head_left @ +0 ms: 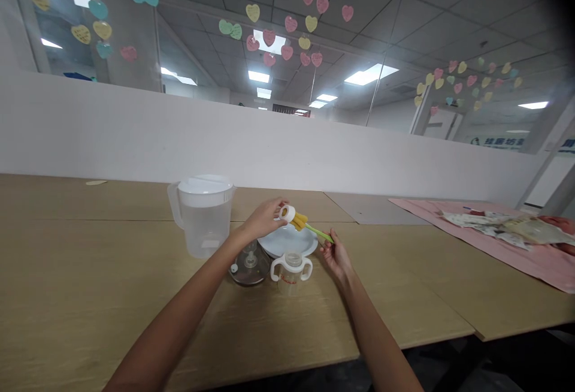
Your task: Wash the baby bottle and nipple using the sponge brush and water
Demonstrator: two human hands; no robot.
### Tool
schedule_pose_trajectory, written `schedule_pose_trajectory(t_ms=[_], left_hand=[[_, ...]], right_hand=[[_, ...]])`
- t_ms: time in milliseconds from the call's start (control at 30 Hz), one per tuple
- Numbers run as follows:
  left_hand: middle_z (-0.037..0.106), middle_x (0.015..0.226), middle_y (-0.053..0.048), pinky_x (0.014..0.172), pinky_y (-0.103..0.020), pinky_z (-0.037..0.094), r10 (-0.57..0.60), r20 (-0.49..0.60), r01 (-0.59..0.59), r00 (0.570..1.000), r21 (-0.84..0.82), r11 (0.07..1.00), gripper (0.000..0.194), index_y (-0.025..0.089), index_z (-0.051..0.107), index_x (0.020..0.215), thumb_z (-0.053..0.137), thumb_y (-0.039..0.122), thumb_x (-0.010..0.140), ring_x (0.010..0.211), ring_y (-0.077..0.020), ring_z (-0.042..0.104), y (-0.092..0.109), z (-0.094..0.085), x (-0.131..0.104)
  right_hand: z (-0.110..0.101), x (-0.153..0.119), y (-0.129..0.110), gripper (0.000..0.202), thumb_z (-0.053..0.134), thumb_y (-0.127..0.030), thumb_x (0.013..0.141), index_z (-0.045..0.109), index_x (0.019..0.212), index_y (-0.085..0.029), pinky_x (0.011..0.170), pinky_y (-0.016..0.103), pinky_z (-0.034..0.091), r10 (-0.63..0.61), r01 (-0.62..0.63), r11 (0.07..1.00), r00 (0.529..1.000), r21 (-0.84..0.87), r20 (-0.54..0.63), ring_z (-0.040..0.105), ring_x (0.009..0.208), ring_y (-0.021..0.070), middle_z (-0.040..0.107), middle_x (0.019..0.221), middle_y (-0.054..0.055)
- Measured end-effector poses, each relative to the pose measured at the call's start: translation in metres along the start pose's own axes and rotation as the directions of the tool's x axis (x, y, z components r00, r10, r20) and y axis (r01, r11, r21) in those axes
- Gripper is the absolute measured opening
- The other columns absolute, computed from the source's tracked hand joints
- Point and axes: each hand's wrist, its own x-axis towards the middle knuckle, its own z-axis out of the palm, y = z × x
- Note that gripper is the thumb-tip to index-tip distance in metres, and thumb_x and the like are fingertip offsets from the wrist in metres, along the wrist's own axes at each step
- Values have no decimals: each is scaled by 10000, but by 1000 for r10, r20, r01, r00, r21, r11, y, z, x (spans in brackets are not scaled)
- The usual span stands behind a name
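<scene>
In my left hand point(268, 219) is a white bottle collar ring point(288, 213), pinched between thumb and fingers. My right hand point(336, 252) grips the green handle of a bottle brush point(300, 220); its yellow sponge head touches the ring, partly in its opening. Both are above a white dish point(291, 240). Upright in front of the dish is a clear baby bottle point(290, 278) with two white side handles and an uncapped mouth. Left of it, a dark round tray or lid point(257, 276) bears a clear piece point(250, 256), partly hidden by my left arm.
A clear pitcher point(207, 224) with a white lid stands left of the dish. Far right, a pink cloth point(431, 218) bears crumpled patterned cloth or plastic point(503, 228). A low white wall point(269, 146) with glass above bounds the wooden table point(112, 284) at the back.
</scene>
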Motion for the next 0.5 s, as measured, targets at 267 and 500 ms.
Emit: schedule_pose_trajectory(t_ms=[267,500], left_hand=[[562,1176,-75,898,-325,450,-14,78,32,997,-224,974,450,161,519,1127,615,229,692,1032,-191,557,8,0,-1],[553,1193,-97,908,-316,442,35,180,44,983,-418,908,504,144,488,1149,636,180,669,1066,-188,541,10,6,0]], right_hand=[[1,-8,1,141,620,-292,735,582,743,-156,379,186,483,80,-83,995,996,61,49,564,429,98,620,545,-10],[-4,-5,2,121,608,-283,749,587,717,-168,366,159,470,50,-53,997,997,51,55,566,420,88,622,547,-12]])
